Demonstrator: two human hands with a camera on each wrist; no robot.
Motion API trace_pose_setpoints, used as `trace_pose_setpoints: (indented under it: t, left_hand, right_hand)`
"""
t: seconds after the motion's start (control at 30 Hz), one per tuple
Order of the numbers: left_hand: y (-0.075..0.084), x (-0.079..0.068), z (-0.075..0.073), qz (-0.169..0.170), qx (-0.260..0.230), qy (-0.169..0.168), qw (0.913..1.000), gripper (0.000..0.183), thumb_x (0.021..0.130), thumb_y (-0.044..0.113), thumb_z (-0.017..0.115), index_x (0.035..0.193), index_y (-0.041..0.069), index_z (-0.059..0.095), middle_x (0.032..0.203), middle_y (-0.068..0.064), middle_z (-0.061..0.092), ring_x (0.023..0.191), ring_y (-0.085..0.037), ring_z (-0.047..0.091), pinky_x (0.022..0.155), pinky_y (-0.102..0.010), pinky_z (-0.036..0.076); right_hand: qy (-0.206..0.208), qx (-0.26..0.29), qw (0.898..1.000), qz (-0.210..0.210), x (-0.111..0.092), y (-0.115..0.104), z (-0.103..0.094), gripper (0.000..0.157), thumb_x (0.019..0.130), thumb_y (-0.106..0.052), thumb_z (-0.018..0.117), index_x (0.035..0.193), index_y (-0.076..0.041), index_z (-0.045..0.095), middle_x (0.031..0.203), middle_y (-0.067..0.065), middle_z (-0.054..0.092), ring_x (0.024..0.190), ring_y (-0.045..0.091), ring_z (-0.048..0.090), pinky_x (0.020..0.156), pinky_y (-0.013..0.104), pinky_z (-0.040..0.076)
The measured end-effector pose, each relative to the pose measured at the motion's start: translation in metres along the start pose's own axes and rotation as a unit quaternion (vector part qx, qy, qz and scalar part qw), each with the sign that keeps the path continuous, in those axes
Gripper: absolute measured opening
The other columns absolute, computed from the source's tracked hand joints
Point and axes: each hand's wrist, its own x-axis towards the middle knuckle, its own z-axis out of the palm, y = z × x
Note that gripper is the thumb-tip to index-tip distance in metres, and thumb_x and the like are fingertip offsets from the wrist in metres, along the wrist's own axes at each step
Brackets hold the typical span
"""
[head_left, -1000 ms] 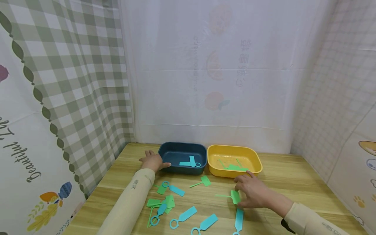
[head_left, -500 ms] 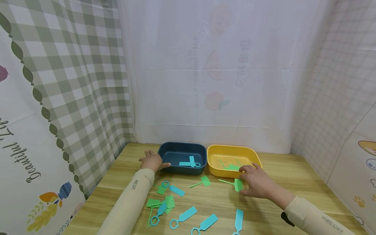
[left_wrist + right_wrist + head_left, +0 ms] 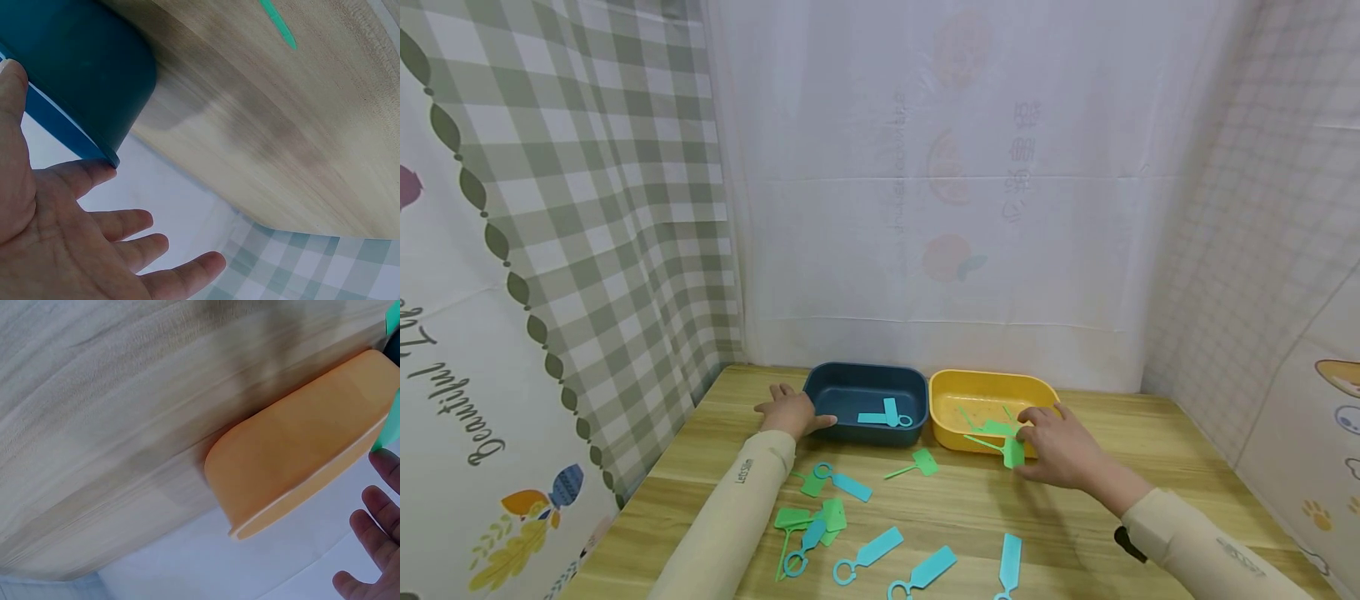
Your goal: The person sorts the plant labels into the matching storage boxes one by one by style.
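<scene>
My right hand [image 3: 1060, 446] pinches a green plant tag [image 3: 1013, 452], a flat rectangular head on a thin pointed stem, at the front wall of the yellow bin [image 3: 962, 442]. In the right wrist view, the tag [image 3: 391, 425] shows at the fingertips, partly cut off by the frame. Several green tags [image 3: 996, 427] lie inside that bin. My left hand [image 3: 790, 414] spreads its fingers at the left end of the dark blue bin [image 3: 823, 431]; thumb and index finger touch its rim in the left wrist view. Blue ring tags [image 3: 891, 411] lie in the dark blue bin.
Several blue ring tags [image 3: 880, 547] lie on the wooden table [image 3: 1097, 533], one blue tag [image 3: 1010, 562] at the front right. Green tags [image 3: 831, 514] overlap at the front left. A lone green tag [image 3: 925, 462] lies before the bins. Curtains [image 3: 955, 250] enclose the table.
My right hand has lifted the green plant tag off the table area and carried it back to the yellow bin's front edge. My left hand has not moved.
</scene>
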Motion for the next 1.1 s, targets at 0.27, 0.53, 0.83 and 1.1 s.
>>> trace_pose_setpoints:
  t: [0.27, 0.53, 0.83, 1.1]
  left_hand:
    - [0.0, 0.0, 0.0, 0.0, -0.001, -0.001, 1.0, 0.086, 0.093, 0.063, 0.056, 0.136, -0.011, 0.053, 0.149, -0.041, 0.026, 0.14, -0.056, 0.018, 0.098, -0.074, 0.033]
    - [0.002, -0.002, -0.003, -0.001, 0.0, -0.003, 1.0, 0.086, 0.093, 0.063, 0.056, 0.136, -0.011, 0.052, 0.148, -0.041, 0.027, 0.14, -0.056, 0.018, 0.098, -0.074, 0.034]
    - [0.001, -0.002, -0.002, -0.003, -0.002, -0.004, 1.0, 0.085, 0.093, 0.062, 0.057, 0.136, -0.01, 0.053, 0.149, -0.041, 0.026, 0.141, -0.056, 0.017, 0.098, -0.074, 0.033]
    - [0.001, 0.0, -0.001, -0.002, -0.006, -0.004, 1.0, 0.085, 0.093, 0.062, 0.057, 0.137, -0.01, 0.052, 0.149, -0.041, 0.025, 0.141, -0.056, 0.016, 0.098, -0.074, 0.032]
  right_hand:
    - [-0.001, -0.002, 1.0, 0.03, 0.004, 0.013, 0.002, 0.038, 0.071, -0.043, 0.085, 0.089, -0.011, 0.074, 0.113, 0.015, 0.063, 0.107, 0.04, 0.059, 0.095, 0.069, 0.039]
    - [-0.007, -0.002, 0.998, 0.059, 0.007, 0.021, -0.001, 0.039, 0.073, -0.044, 0.084, 0.091, -0.01, 0.075, 0.114, 0.018, 0.062, 0.101, 0.044, 0.06, 0.093, 0.07, 0.039]
    - [-0.024, -0.017, 0.994, 0.101, 0.012, 0.033, 0.001, 0.045, 0.075, -0.045, 0.082, 0.092, -0.005, 0.075, 0.113, 0.022, 0.063, 0.104, 0.046, 0.059, 0.094, 0.071, 0.037]
    - [-0.038, -0.012, 0.99, 0.134, 0.016, 0.041, 0.001, 0.045, 0.077, -0.043, 0.081, 0.092, -0.001, 0.072, 0.112, 0.024, 0.062, 0.102, 0.048, 0.058, 0.093, 0.072, 0.036]
